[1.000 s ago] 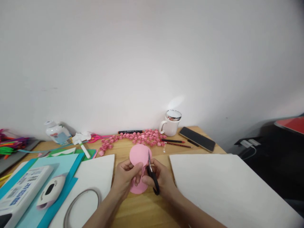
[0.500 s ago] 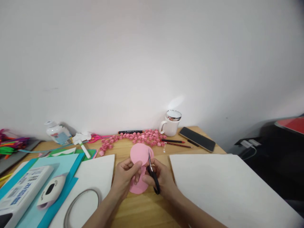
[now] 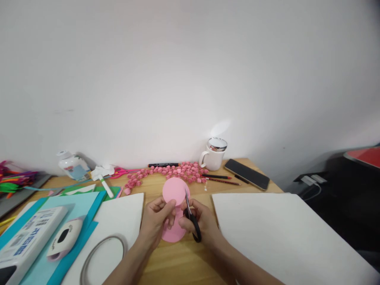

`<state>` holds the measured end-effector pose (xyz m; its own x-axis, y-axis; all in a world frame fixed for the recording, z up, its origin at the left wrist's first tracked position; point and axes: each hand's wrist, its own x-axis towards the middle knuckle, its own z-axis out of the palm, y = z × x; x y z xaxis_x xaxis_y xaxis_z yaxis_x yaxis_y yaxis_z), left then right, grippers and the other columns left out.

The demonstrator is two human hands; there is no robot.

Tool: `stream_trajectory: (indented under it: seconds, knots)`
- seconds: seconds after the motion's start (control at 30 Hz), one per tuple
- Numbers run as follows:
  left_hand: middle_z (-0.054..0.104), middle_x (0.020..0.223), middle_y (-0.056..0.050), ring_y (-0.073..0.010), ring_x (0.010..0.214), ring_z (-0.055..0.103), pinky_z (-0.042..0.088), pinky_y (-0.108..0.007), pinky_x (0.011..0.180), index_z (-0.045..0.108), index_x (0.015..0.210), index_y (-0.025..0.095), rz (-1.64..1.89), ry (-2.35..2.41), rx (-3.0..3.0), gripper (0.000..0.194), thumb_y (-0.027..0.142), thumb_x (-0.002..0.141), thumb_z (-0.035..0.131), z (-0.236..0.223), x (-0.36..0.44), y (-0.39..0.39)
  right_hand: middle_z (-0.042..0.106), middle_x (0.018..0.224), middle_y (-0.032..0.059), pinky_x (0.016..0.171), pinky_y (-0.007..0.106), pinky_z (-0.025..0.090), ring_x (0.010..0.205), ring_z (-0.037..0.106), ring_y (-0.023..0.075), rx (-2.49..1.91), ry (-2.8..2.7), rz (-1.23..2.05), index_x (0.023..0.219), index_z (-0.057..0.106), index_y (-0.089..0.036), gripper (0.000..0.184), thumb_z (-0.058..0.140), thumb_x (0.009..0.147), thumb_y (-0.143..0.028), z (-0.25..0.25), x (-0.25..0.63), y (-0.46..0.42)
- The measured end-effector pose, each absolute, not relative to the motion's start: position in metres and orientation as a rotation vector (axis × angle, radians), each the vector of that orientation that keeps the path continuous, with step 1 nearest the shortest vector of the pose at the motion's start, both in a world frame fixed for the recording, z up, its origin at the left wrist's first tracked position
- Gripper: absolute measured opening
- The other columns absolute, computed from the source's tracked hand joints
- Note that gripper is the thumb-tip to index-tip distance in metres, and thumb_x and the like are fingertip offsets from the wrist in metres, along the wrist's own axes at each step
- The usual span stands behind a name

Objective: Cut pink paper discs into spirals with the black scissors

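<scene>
My left hand (image 3: 158, 217) pinches a round piece of pink paper (image 3: 174, 190) between thumb and fingers, holding it upright above the table. In my right hand (image 3: 202, 221) is a pair of black-handled scissors (image 3: 190, 211), its blades pointing up along the paper's right edge. Below both hands, another rounded pink paper part (image 3: 173, 233) shows; whether it joins the upper circle is hidden by my fingers. Behind the paper, several small rolled pink paper flowers (image 3: 184, 171) lie in a heap.
A white mug (image 3: 214, 154), pencils (image 3: 222, 180) and a phone (image 3: 247, 174) stand or lie at the back right. White boards (image 3: 279, 225) flank my hands. At left are blue paper sheets (image 3: 84, 202), a white box (image 3: 32, 237), a tape ring (image 3: 86, 257) and a white bottle (image 3: 73, 165).
The pink circle has turned slightly and risen a little in my left hand. The scissors stay at its right edge, shifting only slightly.
</scene>
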<state>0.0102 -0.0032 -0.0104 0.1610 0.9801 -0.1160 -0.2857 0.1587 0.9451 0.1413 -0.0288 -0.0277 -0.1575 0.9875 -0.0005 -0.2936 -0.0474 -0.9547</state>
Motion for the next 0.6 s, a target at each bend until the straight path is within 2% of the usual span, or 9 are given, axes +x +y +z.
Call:
stream_trajectory:
  seconds: [0.33, 0.5, 0.6]
  knots:
    - [0.053, 0.041, 0.005, -0.0034, 0.026, 0.041, 0.029, -0.013, 0.027, 0.048, 0.055, 0.014, 1.217, 0.932, 0.888, 0.028, 0.032, 0.067, 0.066, -0.009, 0.01, -0.003, 0.043, 0.046, -0.0091, 0.038, 0.016, 0.03, 0.039, 0.038, 0.0055, -1.015, -1.134, 1.456, 0.075, 0.048, -0.017, 0.036, 0.075, 0.056, -0.033, -0.033, 0.141, -0.029]
    - [0.053, 0.04, 0.003, -0.005, 0.029, 0.043, 0.031, -0.014, 0.029, 0.055, 0.06, 0.012, 1.16, 0.929, 0.927, 0.023, 0.031, 0.066, 0.067, -0.007, 0.012, -0.004, 0.046, 0.049, -0.0081, 0.039, 0.016, 0.029, 0.04, 0.037, 0.0054, -0.952, -1.112, 1.513, 0.073, 0.048, -0.018, 0.034, 0.075, 0.057, -0.031, -0.037, 0.138, -0.03]
    - [0.053, 0.038, 0.003, -0.0044, 0.03, 0.042, 0.031, -0.014, 0.031, 0.056, 0.056, 0.012, 1.155, 0.965, 0.944, 0.022, 0.028, 0.063, 0.069, -0.005, 0.013, -0.005, 0.047, 0.051, -0.0073, 0.04, 0.017, 0.031, 0.041, 0.038, 0.0062, -0.935, -1.11, 1.532, 0.072, 0.047, -0.019, 0.036, 0.076, 0.055, -0.032, -0.036, 0.137, -0.031]
